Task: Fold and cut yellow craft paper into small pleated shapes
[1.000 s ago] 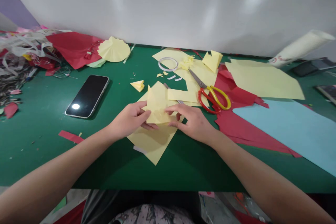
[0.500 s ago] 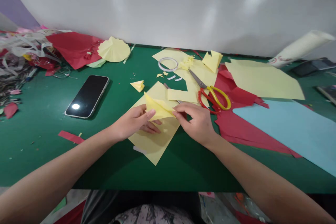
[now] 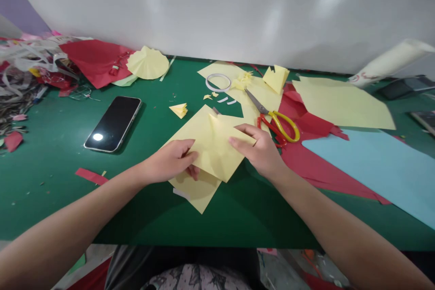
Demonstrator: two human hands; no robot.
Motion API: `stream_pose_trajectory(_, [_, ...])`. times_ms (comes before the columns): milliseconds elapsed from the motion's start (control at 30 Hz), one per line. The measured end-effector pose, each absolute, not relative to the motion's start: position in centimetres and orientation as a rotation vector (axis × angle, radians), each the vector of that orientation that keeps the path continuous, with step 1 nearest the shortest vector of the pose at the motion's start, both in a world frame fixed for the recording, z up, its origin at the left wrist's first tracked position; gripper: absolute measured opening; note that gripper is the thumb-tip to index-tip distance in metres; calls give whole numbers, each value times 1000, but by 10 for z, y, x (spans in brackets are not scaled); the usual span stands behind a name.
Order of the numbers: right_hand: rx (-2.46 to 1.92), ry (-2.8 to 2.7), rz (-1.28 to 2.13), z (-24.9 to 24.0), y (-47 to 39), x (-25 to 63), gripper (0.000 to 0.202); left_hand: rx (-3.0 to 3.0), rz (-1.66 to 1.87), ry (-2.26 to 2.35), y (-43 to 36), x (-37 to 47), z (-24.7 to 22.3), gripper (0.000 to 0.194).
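Between my two hands is a creased yellow sheet of paper [image 3: 217, 147], opened out and tilted above the table. My left hand [image 3: 170, 161] pinches its left edge, thumb on top and some fingers underneath. At the right corner, my right hand [image 3: 261, 150] grips the sheet between thumb and fingers. Below it lies another yellow sheet [image 3: 201, 195], partly covered. Scissors [image 3: 263, 109] with one red and one yellow handle lie just beyond my right hand. A small folded yellow paper piece [image 3: 179, 110] rests beyond my left hand.
On the green table [image 3: 142, 217] are a phone [image 3: 113, 123], a roll of tape [image 3: 218, 83], a pleated yellow paper fan [image 3: 148, 63], red paper [image 3: 307, 163] and blue paper [image 3: 370, 158]. A tangled pile of scraps [image 3: 30, 72] sits at far left. A white wall [image 3: 217, 9] stands behind.
The yellow paper has gone from folded to spread open between my hands. My right hand has moved slightly right, and my left hand has shifted a little left.
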State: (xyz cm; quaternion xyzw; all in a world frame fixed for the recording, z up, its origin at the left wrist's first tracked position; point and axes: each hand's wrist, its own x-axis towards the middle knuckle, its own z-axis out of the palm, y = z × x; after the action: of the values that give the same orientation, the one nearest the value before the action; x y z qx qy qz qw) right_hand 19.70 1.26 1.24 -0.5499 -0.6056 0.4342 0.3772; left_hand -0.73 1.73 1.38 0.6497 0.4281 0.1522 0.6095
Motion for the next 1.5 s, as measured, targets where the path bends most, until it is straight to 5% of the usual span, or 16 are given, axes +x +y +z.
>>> stream_pose_trajectory(300, [-1457,-1624,1490,17,18,206,18,1612,558,1141,27,-16,13,21])
stream_pose_trajectory(933, [-1271,-1411,1470,8,21,204,17,1717,408,1089,33,-22,13,21])
stream_pose_trajectory(1300, [-1125,-1319,1564,6,21,206,12,1411,660,845,34,-24,9,14])
stream_pose_trajectory(1500, [-1044,-1551,1302,10,17,208,29,1409,513,709,37,-33,14,6])
